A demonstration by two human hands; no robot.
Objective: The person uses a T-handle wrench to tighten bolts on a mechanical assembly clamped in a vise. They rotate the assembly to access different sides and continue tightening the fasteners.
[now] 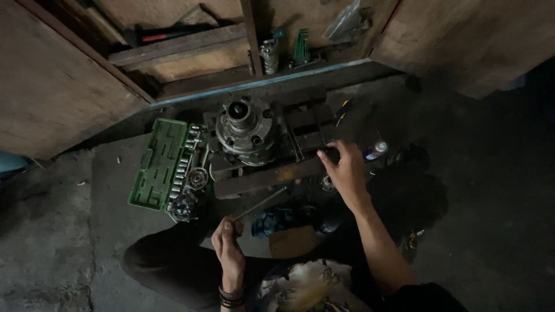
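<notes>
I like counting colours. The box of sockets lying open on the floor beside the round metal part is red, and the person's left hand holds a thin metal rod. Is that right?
Not quite. The socket box is green, not red, as the head view shows. It does lie open beside the round metal part, and the left hand does hold a thin metal rod.

A dusty grey concrete floor [480, 231] carries everything. Laid directly on it are an open green socket-set case [157, 163] with sockets [186, 167] beside it, a round metal machine housing [244, 134], a rusty flat steel bar [272, 176], a spray can [376, 150] and a cardboard scrap [292, 240].
</notes>
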